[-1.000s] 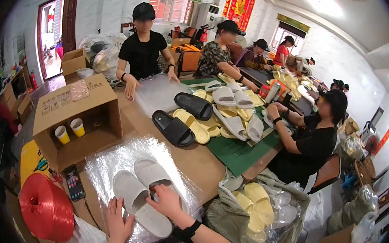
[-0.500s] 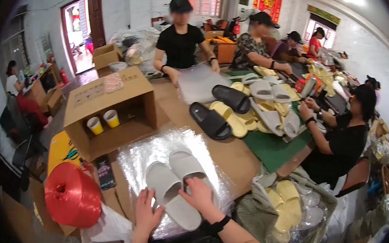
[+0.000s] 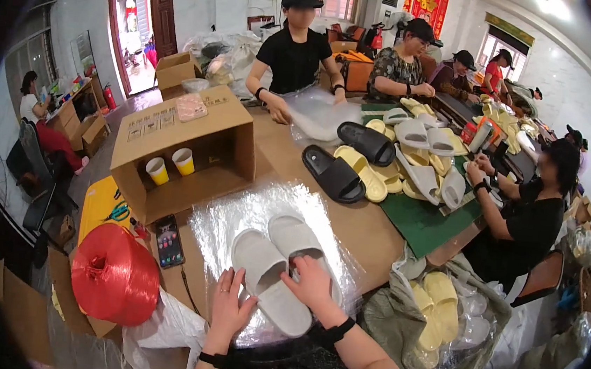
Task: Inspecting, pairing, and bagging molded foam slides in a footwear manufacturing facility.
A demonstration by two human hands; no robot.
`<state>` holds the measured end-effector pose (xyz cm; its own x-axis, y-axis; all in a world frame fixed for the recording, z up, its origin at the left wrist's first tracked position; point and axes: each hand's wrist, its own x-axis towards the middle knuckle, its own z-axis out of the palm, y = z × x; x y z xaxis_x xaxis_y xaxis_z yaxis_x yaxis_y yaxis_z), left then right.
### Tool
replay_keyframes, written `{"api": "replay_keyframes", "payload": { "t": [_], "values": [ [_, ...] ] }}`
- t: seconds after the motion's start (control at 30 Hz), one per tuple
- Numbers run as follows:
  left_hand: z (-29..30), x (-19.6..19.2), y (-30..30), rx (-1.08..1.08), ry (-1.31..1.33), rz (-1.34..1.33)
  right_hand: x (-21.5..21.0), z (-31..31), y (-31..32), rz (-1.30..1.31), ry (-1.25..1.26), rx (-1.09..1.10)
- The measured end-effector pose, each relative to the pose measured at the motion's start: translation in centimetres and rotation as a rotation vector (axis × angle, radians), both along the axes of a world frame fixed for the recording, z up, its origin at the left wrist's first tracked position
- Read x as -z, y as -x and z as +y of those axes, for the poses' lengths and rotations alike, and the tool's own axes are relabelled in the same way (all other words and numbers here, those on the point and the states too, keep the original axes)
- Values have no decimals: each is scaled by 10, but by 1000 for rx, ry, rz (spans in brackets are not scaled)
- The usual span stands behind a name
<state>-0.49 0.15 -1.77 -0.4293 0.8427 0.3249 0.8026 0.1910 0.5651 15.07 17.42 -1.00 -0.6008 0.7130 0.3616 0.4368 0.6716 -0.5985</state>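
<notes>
A pair of light grey slide slippers lies in front of me, toes pointing away, on a stack of shiny clear plastic bags. My left hand rests with fingers spread against the outer side of the left slipper. Over the footbed of the right slipper lies my right hand, its fingers bent at the strap opening and its thumb toward the gap between the two. It grips that slipper's inner edge. Part of the right footbed is hidden under the hand.
Left stand an open cardboard box with two yellow-and-white cups, a phone, scissors and a red twine roll. Ahead lie black slippers and a heap of slippers. A bagged sack stands right. Several co-workers surround the table.
The view has shifted slightly, while my hands keep about the same place on the slippers. Across the table, a co-worker's flat plastic sheet is now gathered and lifted in their hands.
</notes>
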Motion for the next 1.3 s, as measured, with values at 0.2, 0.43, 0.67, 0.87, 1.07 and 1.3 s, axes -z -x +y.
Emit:
{"api": "replay_keyframes", "payload": {
  "t": [0.2, 0.43, 0.67, 0.87, 1.07, 1.3],
  "values": [
    [-1, -3, 0, -15, 11, -8, 0, -1, 3, -4, -26, 5],
    [-3, -4, -4, -8, 7, -29, 1, -2, -2, -65, 43, 22],
    [-4, -7, 1, -5, 20, 6, -8, -3, 2, -96, -11, -28],
    [-2, 6, 3, 4, 18, -5, 1, -2, -2, -55, -30, -53],
    [-7, 8, 1, -5, -33, -33, -18, -10, -42, 73, -22, 60],
    [-9, -1, 7, 85, 88, -13, -35, -15, -158, 463, 53, 354]
  ]
}}
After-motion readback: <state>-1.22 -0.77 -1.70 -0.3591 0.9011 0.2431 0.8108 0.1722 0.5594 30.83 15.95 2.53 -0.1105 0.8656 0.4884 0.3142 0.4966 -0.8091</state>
